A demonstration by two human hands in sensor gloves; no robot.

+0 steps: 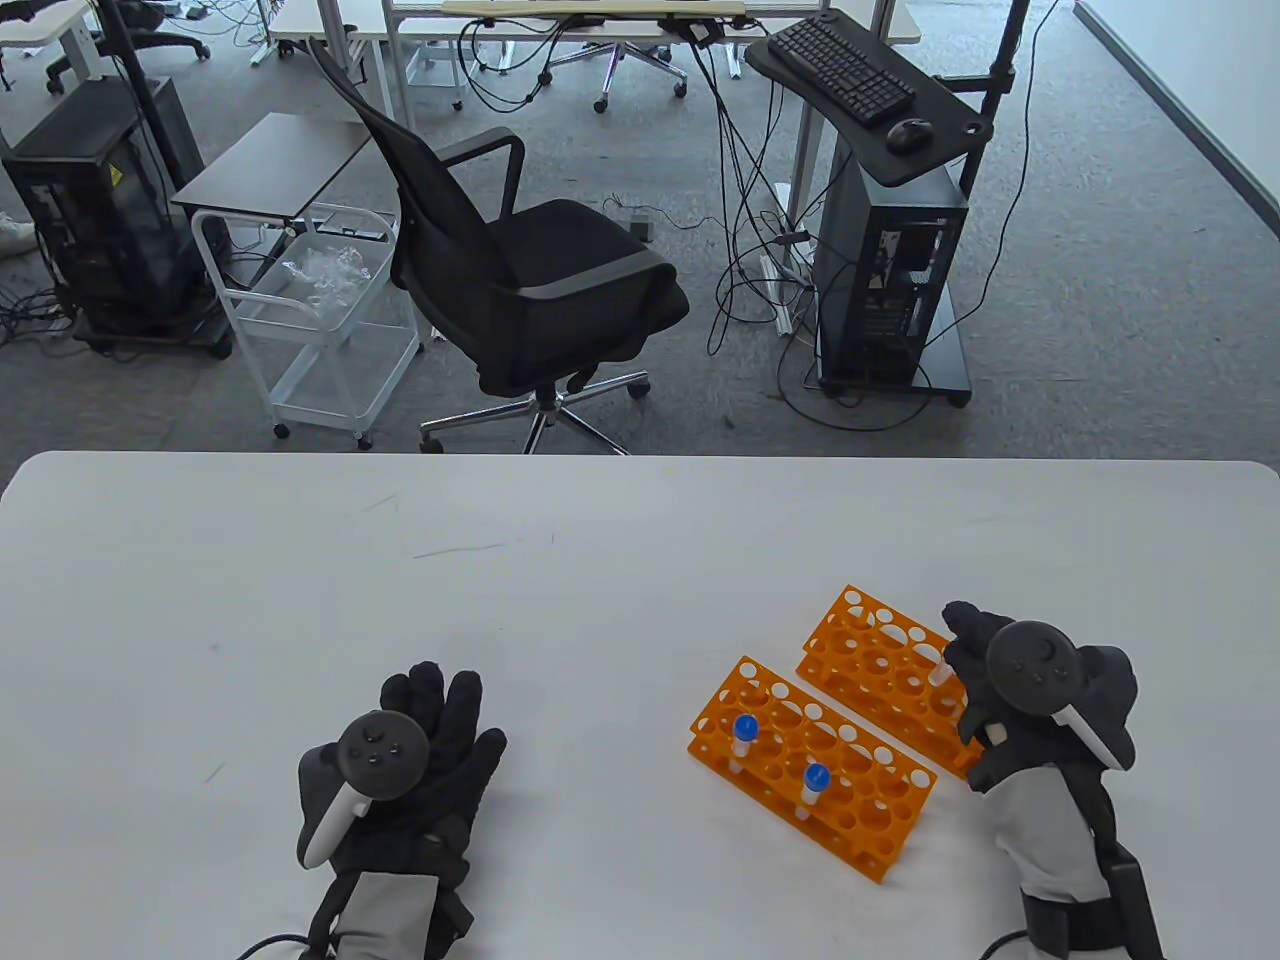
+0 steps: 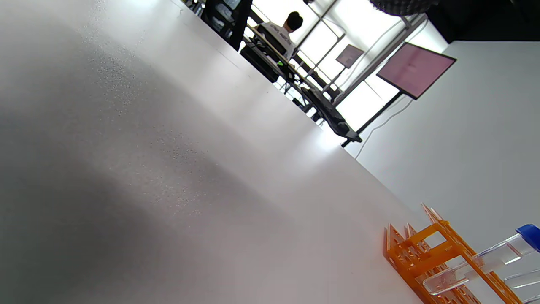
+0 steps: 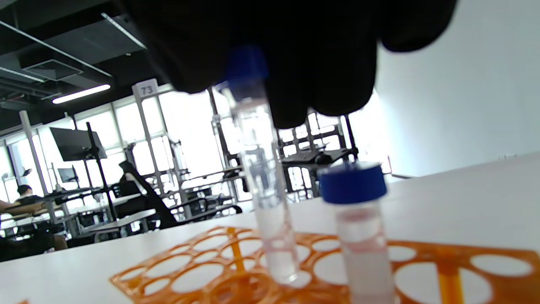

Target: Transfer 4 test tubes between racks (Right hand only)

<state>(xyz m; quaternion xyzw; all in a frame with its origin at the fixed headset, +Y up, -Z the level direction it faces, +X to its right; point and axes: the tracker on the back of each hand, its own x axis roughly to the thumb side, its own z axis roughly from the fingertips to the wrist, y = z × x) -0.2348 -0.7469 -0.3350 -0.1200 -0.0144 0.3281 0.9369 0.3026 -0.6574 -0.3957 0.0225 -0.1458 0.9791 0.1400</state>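
Observation:
Two orange racks lie side by side at the right of the table. The near rack (image 1: 810, 765) holds two blue-capped test tubes (image 1: 744, 728) (image 1: 817, 775). My right hand (image 1: 955, 655) is over the right end of the far rack (image 1: 875, 640) and grips a test tube (image 1: 940, 676) by its blue cap. In the right wrist view this tube (image 3: 263, 190) hangs upright with its tip at a hole of the rack (image 3: 198, 274). A second capped tube (image 3: 358, 228) stands in the rack beside it. My left hand (image 1: 440, 735) rests flat on the table, fingers spread, holding nothing.
The white table (image 1: 500, 600) stretches left and back of the racks. The left wrist view shows the near rack's end (image 2: 426, 257) with a tube (image 2: 485, 261) in it. An office chair (image 1: 520, 280) and a cart (image 1: 320, 310) stand beyond the table's far edge.

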